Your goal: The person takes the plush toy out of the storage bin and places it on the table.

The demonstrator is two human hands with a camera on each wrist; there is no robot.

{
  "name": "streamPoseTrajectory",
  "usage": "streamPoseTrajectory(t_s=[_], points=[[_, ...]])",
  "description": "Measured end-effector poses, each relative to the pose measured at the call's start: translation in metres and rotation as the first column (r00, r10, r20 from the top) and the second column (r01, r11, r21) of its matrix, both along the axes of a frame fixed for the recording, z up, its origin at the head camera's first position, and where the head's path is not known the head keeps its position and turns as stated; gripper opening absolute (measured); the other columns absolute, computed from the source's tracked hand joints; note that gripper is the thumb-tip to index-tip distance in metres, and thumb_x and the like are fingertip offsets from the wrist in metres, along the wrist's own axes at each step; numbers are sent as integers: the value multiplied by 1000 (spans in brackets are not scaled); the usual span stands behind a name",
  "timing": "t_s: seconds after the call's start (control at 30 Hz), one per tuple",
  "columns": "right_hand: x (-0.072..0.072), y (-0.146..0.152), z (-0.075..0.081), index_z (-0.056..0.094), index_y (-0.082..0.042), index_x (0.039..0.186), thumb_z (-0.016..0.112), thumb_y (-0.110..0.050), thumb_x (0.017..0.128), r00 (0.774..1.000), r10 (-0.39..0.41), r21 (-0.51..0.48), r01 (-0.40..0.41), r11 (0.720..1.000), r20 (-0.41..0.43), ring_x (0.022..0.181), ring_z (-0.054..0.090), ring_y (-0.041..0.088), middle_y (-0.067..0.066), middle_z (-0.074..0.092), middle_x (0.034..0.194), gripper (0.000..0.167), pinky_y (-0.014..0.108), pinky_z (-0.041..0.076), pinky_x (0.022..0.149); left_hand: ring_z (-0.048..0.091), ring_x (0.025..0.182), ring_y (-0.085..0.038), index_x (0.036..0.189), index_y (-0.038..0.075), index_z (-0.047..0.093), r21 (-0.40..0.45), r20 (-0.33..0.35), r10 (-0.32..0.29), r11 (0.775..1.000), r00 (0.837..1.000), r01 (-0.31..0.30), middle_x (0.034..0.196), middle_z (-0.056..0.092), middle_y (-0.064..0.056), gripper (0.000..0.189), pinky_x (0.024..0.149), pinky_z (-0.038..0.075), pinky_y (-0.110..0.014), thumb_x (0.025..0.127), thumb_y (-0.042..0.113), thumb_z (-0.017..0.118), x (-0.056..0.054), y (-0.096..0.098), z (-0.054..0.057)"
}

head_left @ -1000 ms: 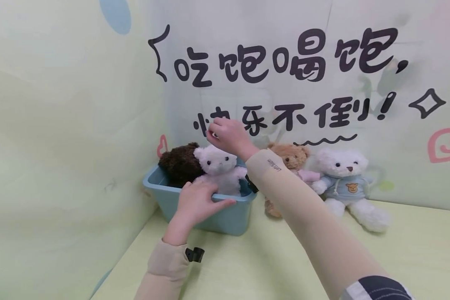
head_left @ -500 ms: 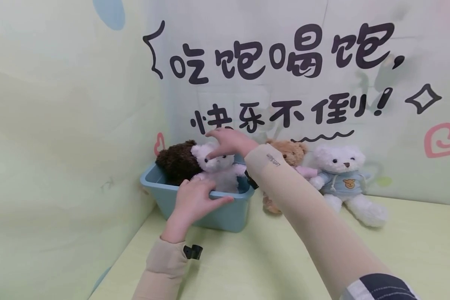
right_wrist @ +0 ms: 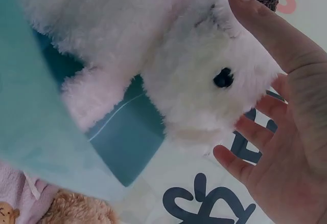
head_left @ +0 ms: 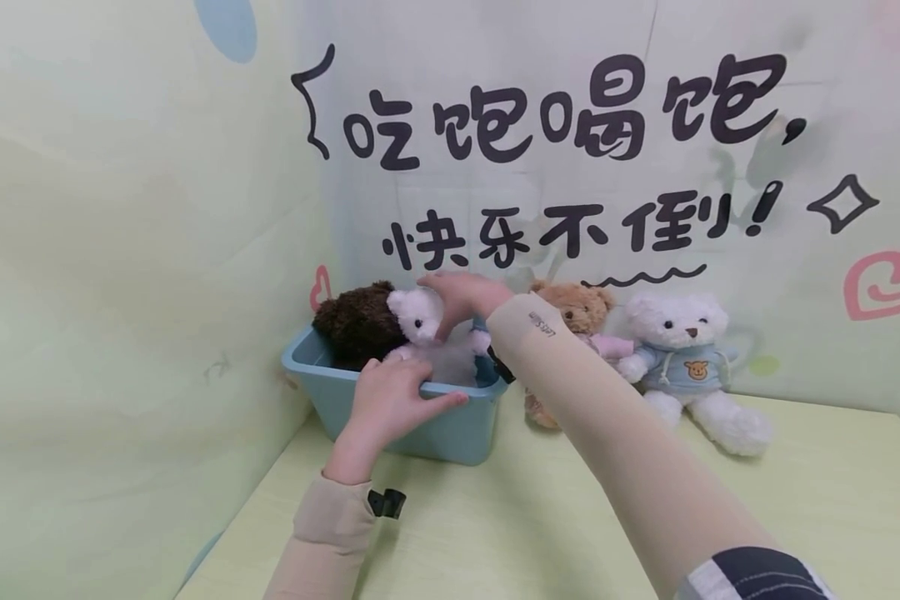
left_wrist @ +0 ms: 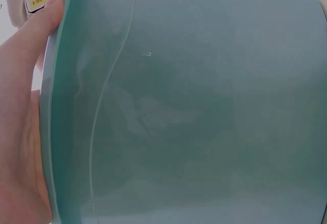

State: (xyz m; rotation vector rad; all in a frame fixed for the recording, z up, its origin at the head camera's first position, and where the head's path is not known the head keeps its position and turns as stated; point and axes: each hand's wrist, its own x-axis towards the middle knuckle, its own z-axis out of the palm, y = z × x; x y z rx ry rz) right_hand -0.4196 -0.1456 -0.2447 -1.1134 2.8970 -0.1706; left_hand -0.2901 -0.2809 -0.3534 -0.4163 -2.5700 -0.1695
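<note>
Head view: we see the bin point(head_left: 442, 433) on the table point(head_left: 540, 517), with the white bear point(head_left: 416, 315) propped inside it towards the three o'clock end and the brown toy point(head_left: 356, 321), also inside, at nine o'clock from the bear. The left hand point(head_left: 390, 400) grips the rim at six o'clock, fingers over the edge; in the left wrist view we find its thumb against the lip. The right hand point(head_left: 468, 296) is at two o'clock from the white bear's head, thumb before the face, fingers loosely spread about it; it is unclenched, and we cannot tell how much it touches the fur. In the right wrist view we make out one black eye point(right_wrist: 223, 77). At three o'clock from the bin sits the tan bear point(head_left: 579, 304), partly hidden by the right sleeve point(head_left: 615, 425), with the hoodie bear point(head_left: 693, 371) just beside it, farther out. At twelve o'clock we see black lettering point(head_left: 573, 233) on the wall point(head_left: 855, 100).
</note>
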Motion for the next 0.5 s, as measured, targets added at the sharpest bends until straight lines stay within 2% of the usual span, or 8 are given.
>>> streamPoseTrajectory(t_s=[0.1,0.2,0.5], points=[[1,2,-1,38,-20,148,87,-38,68,999,-4,52,7,999,-54,121,45,25,8,40,141,96,39,40,96,45,66,-12,64,23,48,-5,-2,0,1000,1000,0,61,44,9,66,64,35,-37,75,87,39,-1,0,0],[3,4,-2,41,-21,146,88,-39,66,998,-11,67,15,998,-60,113,45,24,9,40,133,95,40,41,93,44,65,-11,64,23,48,-1,-3,-1,1000,1000,1,60,44,9,66,64,35,-37,75,87,41,-1,0,0],[8,-2,-3,30,-18,147,89,-37,66,1000,-17,67,19,998,-20,120,48,23,8,49,136,101,53,26,104,44,64,-12,62,22,47,2,-5,-4,1000,1000,4,61,43,7,66,63,34,-36,76,86,42,-1,1,0]])
